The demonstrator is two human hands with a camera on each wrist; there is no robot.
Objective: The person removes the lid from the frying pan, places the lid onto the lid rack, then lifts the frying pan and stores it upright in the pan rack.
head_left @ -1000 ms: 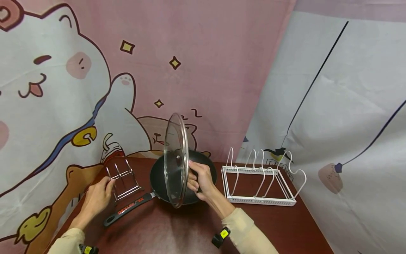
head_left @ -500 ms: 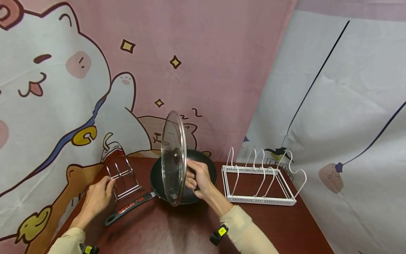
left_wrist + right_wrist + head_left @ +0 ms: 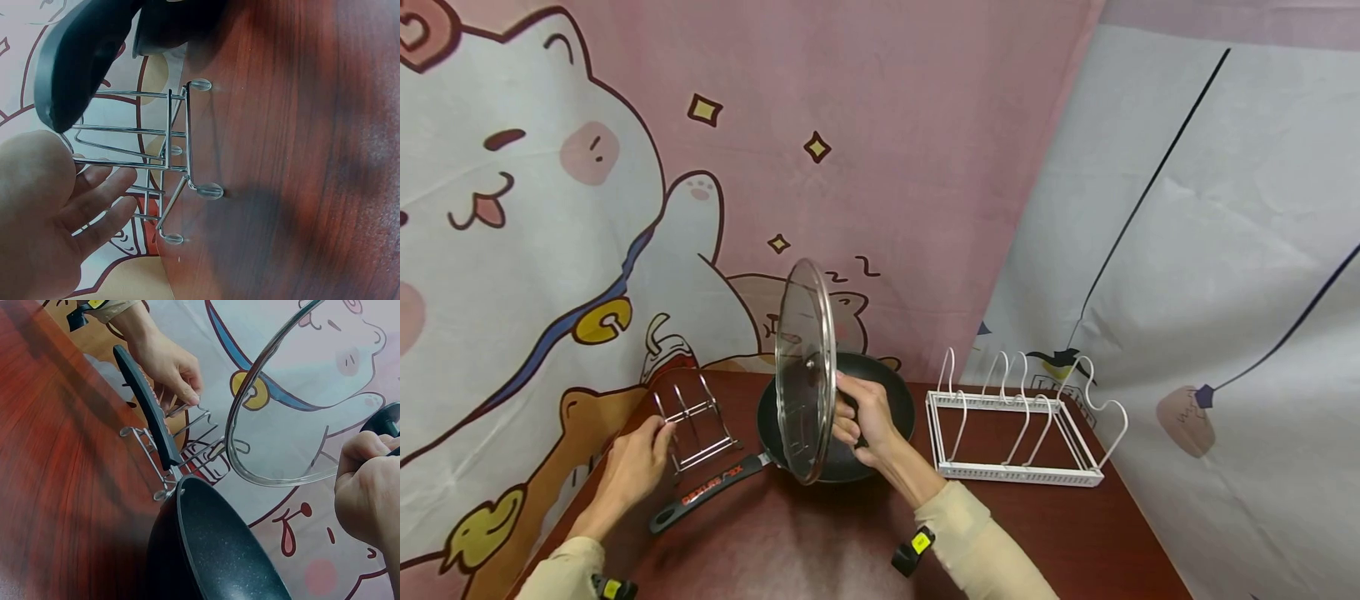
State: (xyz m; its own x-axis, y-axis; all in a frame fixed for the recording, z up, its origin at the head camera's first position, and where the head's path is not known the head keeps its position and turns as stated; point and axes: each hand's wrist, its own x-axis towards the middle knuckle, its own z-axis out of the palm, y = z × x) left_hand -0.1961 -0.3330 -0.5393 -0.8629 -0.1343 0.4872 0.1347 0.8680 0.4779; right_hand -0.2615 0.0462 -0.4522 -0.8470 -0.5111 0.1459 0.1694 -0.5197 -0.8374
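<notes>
My right hand [image 3: 867, 417] grips the dark knob [image 3: 382, 420] of a glass pot lid [image 3: 801, 392]. The lid stands nearly upright on edge, raised over a black frying pan [image 3: 880, 400]. On the left, my left hand [image 3: 636, 458] pinches the upper wire of a small chrome lid rack [image 3: 703, 454]. In the left wrist view the fingers curl at the rack's wires [image 3: 144, 165], and its clear feet [image 3: 210, 190] stand on the table. The pan's handle [image 3: 707, 493] points to the front left, beside the left hand.
A white pot rack [image 3: 1015, 475] with several upright wire loops stands on the right of the brown table [image 3: 760, 550]. A printed cloth [image 3: 910, 167] hangs behind the table, close to the pan and racks.
My right hand has carried the lid slightly left and up, toward the chrome rack. The left hand stays at the rack, and the pan has not moved.
</notes>
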